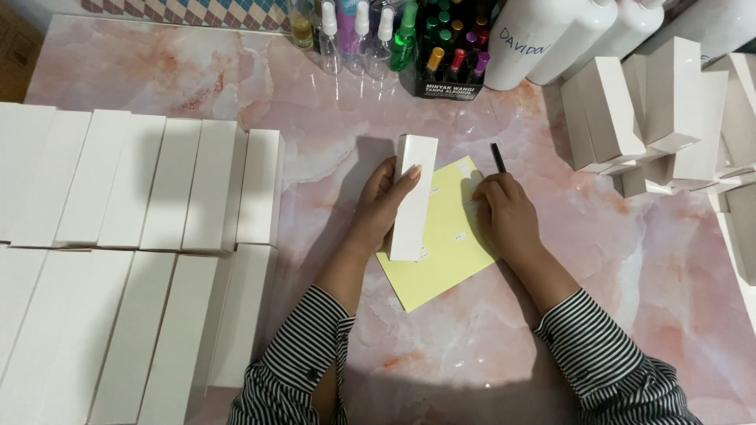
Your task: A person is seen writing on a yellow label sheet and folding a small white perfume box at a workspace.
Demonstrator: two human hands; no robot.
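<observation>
At the centre of the frame the left hand (383, 206) wraps its fingers around a tall white box (413, 197), thumb on its front face, holding it upright over a yellow sheet (445, 252). The right hand (504, 214) rests on the sheet's upper right edge, fingertips pressed together on a small white label (473, 201), seemingly peeling it; a black pen (498, 157) lies just above. The labelling step looks in hand; the next move calls for lifting the label clean and setting it square on the box. Rows of white boxes (150, 185) fill the left, a looser pile (661, 110) the upper right, coloured bottles (441, 39) top centre.
</observation>
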